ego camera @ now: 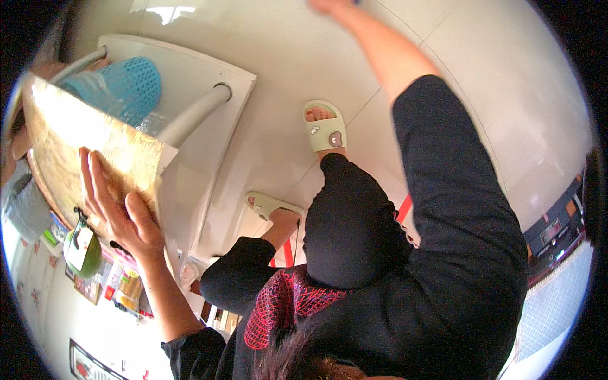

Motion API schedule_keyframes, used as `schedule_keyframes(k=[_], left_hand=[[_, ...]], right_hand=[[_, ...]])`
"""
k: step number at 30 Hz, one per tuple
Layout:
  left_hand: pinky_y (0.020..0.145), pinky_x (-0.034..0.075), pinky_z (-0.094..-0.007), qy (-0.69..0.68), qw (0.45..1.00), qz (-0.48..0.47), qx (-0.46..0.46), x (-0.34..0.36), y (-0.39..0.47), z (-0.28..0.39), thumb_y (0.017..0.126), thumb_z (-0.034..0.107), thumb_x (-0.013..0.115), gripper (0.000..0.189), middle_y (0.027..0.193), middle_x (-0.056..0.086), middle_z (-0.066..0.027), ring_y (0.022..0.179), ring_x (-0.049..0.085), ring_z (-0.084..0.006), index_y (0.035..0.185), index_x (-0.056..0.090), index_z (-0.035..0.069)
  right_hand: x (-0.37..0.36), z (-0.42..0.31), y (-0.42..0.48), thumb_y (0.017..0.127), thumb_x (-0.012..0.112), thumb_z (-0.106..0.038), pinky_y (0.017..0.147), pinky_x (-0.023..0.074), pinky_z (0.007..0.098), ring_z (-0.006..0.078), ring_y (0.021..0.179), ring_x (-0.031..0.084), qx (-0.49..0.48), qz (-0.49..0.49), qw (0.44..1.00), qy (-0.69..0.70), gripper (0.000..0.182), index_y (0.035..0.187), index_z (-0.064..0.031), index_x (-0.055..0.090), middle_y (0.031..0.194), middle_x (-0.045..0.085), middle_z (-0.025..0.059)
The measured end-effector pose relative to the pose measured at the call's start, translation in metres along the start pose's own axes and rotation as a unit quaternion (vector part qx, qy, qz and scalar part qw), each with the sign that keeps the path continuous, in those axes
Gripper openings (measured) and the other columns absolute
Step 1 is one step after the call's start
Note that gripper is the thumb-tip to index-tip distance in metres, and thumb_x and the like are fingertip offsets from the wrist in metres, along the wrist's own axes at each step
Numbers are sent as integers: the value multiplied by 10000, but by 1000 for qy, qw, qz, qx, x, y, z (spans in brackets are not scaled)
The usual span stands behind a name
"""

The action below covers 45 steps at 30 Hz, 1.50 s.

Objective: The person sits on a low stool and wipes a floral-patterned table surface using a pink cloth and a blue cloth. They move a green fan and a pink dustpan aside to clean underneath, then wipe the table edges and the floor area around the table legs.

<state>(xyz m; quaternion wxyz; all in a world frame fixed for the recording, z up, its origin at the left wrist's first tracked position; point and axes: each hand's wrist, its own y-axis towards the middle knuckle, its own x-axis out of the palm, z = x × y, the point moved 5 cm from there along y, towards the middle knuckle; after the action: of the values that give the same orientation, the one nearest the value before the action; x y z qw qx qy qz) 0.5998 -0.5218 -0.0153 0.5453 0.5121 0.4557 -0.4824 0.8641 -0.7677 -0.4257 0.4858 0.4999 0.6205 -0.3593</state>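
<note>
My left hand (114, 213) lies flat on a glossy wood-patterned tabletop (128, 142), its thumb apart from the fingers and nothing in its grasp. Close beside it, past the tabletop's edge, is a rounded green object (85, 256) with a white face and a dark loop. My right arm stretches away, and the right hand (327, 4) is cut off by the top edge of the picture. A small dark blue thing shows by that hand; whether it is held cannot be told.
Below the tabletop, a light blue perforated plastic basket (135, 88) rests on a white lower shelf (204, 76) between pale tubular legs (199, 114). My feet, in pale green slippers (325, 126), are on the tiled floor (266, 118). Grey cloth (28, 209) hangs beyond the table.
</note>
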Motion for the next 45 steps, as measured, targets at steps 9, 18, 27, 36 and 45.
schedule_keyframes(k=[9,18,27,36,45], left_hand=[[1154,311,-446,-34,999,8,-12,0,4,0,1059,405,384,627,1553,449,-232,1435,424,-355,1482,466,-51],[1176,297,-463,-20,999,23,15,-5,-1,-3,1035,308,435,548,1552,463,-195,1414,452,-345,1494,483,12],[1200,279,-460,-47,998,32,16,-6,-10,-6,1025,228,500,513,1558,449,-186,1441,397,-352,1500,478,36],[1191,300,-462,-76,992,103,11,-3,-12,-15,987,312,589,515,1535,481,-145,1424,417,-326,1442,558,73],[1240,235,-440,-42,995,88,-25,11,-10,-25,1024,456,474,602,1609,390,-116,1494,322,-305,1520,473,114]], right_hand=[[-2,-87,-215,863,629,-85,1091,402,474,266,1386,458,-343,-109,931,66,609,1457,-172,525,1578,425,42],[-88,359,-279,941,592,-295,1194,271,538,358,1507,260,528,-196,819,-111,831,1600,-33,159,1642,218,214],[-70,111,-375,851,624,-72,1043,452,487,456,1175,499,129,-183,974,-17,662,1492,-117,467,1489,402,227],[-162,153,-274,871,638,-376,913,538,387,278,1000,689,358,-240,561,707,504,1244,-38,659,1122,729,136],[-298,99,-216,1065,427,-359,1024,502,427,312,1104,666,107,-265,485,827,518,1388,31,537,1250,679,190]])
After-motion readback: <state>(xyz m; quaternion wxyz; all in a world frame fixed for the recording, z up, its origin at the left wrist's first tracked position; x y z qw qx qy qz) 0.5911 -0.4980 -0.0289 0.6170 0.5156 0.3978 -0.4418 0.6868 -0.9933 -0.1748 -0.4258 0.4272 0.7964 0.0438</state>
